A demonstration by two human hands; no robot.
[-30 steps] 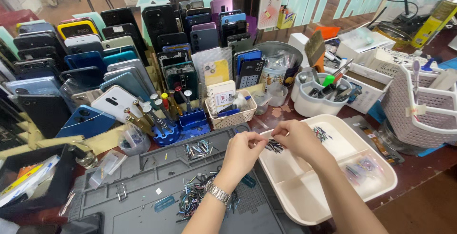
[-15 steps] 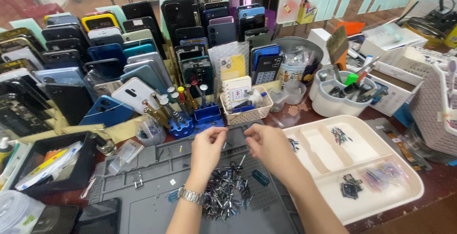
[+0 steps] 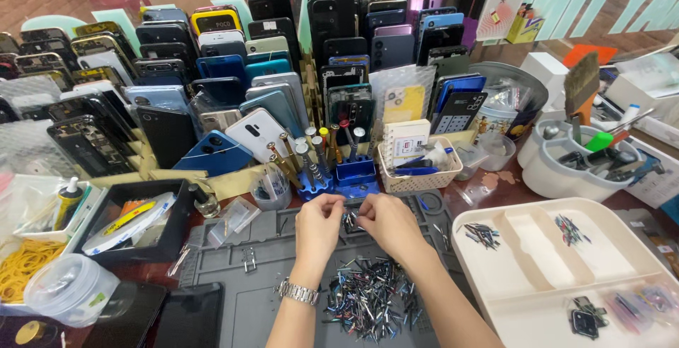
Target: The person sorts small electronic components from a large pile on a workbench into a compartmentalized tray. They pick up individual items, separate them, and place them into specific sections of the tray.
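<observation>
Head view: both hands meet over the far edge of a grey mat. The left hand (a metal watch on its wrist) and the right hand are pinched narrow, fingertips almost touching, with a few small dark metal parts between them; which hand actually grips them I cannot tell. Just near of the hands a pile of the same thin dark and bluish parts lies loose on the mat.

To the right sits a cream tray with several compartments: a small cluster of dark pins in its far-left one, coloured pins in the far-right one, small black square pieces and some pinkish bits in the near one.

Beyond the hands a blue holder stands screwdrivers upright, and a white basket beside it holds cards and a blue tool. Far right, a round white caddy carries tools and a brush. On the left a black box holds tape rolls, and a clear tub lies near yellow rubber bands. Racks of phone shells fill the far side.
</observation>
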